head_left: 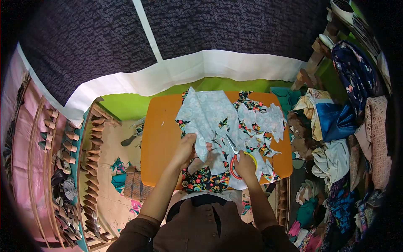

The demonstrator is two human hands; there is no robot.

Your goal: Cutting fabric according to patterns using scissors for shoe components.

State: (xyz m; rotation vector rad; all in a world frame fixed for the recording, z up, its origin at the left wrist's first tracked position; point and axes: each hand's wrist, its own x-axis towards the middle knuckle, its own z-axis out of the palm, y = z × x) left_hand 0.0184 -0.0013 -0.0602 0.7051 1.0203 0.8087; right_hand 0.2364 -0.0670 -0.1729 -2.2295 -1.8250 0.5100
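A floral fabric piece [212, 107] lies pale underside up, spread over an orange table [161, 126]. Its black, flowered face shows along the near edge. My left hand [189, 150] grips a folded flap of it, thumb on top, left of the middle. In my right hand [245, 166] is a pair of scissors [232, 145] with red and yellow handle loops. Their blades point up and left over the fabric, seemingly a little apart. Right of the blades lie several jagged fabric scraps [268, 119], some pale side up, some with the flowered side showing.
Piled cloth [333, 159] in many colours fills the right side. On the left, wooden racks hold rows of shoe-shaped forms [93, 164]. A dark patterned curtain [235, 29] with a white border hangs beyond the table. Scraps [119, 178] lie on the tiled floor.
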